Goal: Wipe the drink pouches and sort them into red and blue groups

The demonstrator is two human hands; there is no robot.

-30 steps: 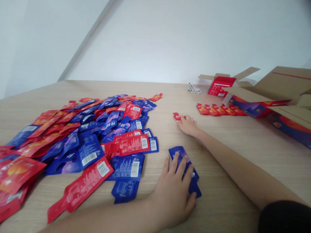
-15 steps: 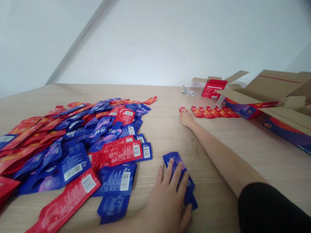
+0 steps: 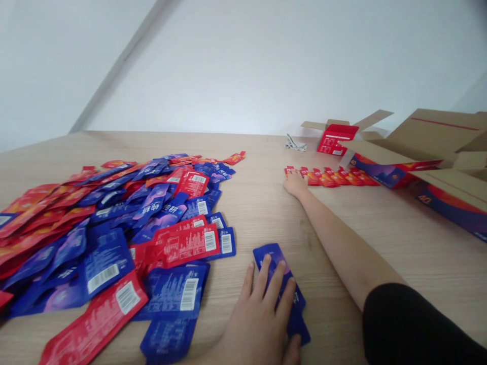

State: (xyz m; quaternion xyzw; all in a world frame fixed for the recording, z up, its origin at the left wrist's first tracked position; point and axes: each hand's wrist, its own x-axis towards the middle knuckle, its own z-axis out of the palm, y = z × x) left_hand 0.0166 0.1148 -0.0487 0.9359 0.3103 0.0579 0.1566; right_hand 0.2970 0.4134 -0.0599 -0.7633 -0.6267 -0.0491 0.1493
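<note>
Near the bottom centre, my left hand [image 3: 258, 314] lies flat with its fingers spread over a blue pouch [image 3: 268, 252]. Part of another blue pouch [image 3: 300, 327] shows beneath the same hand. My right hand [image 3: 297, 183] is stretched far forward, palm down, its fingers slightly apart on a red pouch [image 3: 289, 169] at the left end of a row. That row of red-and-orange pouches [image 3: 335, 177] overlaps sideways across the table. The right fingers cover most of the end pouch.
To the left spreads a big heap of red and blue pouches [image 3: 152, 203]. Open printed cartons [image 3: 395, 170] stand on the right, with a smaller red box [image 3: 337, 139] behind. A crumpled paper piece [image 3: 296, 143] lies near the wall.
My right hand has shifted slightly right, closing the gap between the end red pouch and the row. My left hand stays on the blue pouch. The view has moved a little.
</note>
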